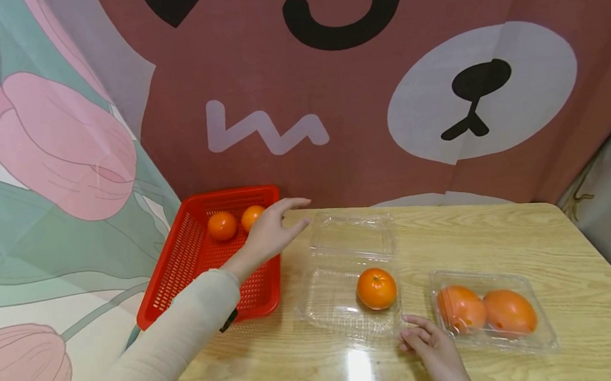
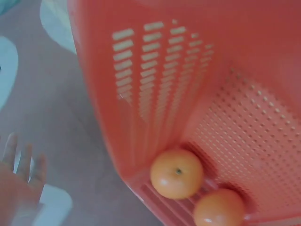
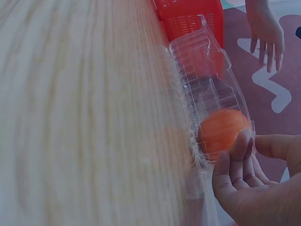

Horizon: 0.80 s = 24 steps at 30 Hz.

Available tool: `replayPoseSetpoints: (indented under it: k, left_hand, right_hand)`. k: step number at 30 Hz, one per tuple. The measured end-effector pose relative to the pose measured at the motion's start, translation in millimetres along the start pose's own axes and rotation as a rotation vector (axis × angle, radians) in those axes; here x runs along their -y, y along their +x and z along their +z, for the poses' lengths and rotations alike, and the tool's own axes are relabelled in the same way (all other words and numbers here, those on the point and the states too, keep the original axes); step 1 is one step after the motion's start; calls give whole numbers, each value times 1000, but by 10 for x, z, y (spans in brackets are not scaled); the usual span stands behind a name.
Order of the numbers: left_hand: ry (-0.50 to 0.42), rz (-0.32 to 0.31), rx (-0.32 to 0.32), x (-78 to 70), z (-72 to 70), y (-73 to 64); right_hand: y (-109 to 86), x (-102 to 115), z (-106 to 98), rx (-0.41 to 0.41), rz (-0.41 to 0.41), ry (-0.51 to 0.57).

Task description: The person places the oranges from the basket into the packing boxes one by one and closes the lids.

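The left arm (image 1: 188,337) reaches in from the near left side, going up and across toward the far edge of the table (image 1: 481,236). A long, pale sleeve covers it down to the wrist (image 1: 242,264), and the wrist is bare. The left hand (image 1: 275,231) hangs in the air, well above the table and close to its far edge, toward the left. Its fingers are loose, with small gaps between them, and the thumb is away from them. The right hand (image 1: 431,349) is low, by the near edge of the table. Its thumb and fingers make a pinch, and the other fingers bend beside them.
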<state>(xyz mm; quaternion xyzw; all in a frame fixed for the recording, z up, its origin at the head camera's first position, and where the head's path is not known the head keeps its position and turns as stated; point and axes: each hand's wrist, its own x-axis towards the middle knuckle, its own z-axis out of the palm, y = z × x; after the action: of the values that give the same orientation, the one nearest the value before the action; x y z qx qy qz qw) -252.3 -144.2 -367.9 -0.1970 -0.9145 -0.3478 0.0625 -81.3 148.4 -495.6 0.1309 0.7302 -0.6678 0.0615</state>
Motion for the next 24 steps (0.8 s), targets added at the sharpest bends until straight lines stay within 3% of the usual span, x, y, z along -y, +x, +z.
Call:
replayPoseSetpoints:
  k: [3,11,16,24]
  left_hand:
    - [-45,-41,-29,115,-86,21]
    - [-51,-126,-63,363,-263,34]
    - [-99,-161,-69,485,-325,42]
    - [-82,-237,-94,646,-386,38]
  right_hand:
    - [12,-9,0,7,-6,-5]
    - [6,-10,-4,0,5,10]
    - [12,-19,-5,2,0,23]
    - [3,-41,-7,-2,-31,37]
